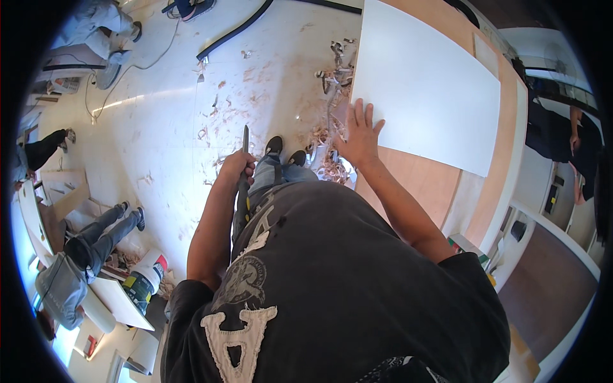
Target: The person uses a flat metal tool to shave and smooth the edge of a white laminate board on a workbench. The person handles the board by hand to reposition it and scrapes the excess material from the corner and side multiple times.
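Observation:
My left hand [237,167] is closed around a long, narrow metal tool [246,137] with a pointed tip. It looks like a file, and its tip points away from me. A dark part with a yellow patch runs back below the fist, along my side. On the right, a large white panel [424,86] lies flat on a wooden workbench [415,182]. My right hand [361,137] has its fingers spread at the panel's near left corner, fingertips touching the edge and surface.
Wood shavings and scraps [333,163] are heaped along the bench's left side. A black hose [235,33] and a thin cable [153,66] cross the pale floor. Other people work at the left and right. A bucket [142,281] stands at the lower left.

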`<control>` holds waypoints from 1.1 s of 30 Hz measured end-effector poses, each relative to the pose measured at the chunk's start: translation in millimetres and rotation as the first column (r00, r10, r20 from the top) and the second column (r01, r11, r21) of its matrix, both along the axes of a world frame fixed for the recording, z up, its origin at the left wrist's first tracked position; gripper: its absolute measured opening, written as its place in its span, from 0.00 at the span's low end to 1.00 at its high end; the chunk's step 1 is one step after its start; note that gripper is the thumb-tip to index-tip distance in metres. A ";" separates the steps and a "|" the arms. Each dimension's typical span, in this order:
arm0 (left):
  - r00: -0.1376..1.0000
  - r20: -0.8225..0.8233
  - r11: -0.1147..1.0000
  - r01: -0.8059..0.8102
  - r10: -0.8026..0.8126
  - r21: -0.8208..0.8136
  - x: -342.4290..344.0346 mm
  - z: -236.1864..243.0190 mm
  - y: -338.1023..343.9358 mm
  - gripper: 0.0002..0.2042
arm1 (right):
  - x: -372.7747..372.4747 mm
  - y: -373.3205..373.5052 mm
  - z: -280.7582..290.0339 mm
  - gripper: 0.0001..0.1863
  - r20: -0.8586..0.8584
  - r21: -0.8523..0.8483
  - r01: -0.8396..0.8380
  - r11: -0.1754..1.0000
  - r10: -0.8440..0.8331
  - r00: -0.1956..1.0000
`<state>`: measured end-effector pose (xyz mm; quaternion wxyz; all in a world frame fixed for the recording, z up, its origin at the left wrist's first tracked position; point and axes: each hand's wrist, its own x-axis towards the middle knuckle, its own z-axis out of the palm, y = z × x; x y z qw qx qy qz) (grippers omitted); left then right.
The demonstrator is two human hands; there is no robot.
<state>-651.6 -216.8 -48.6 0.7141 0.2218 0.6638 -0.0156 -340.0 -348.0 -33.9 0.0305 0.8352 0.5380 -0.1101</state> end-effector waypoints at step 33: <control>0.992 -0.072 0.992 -0.111 0.106 -0.057 -36.1 -33.1 -41.9 0.06 | 76.6 89.3 8.7 0.02 -0.290 0.030 -0.906 0.422 0.871 0.396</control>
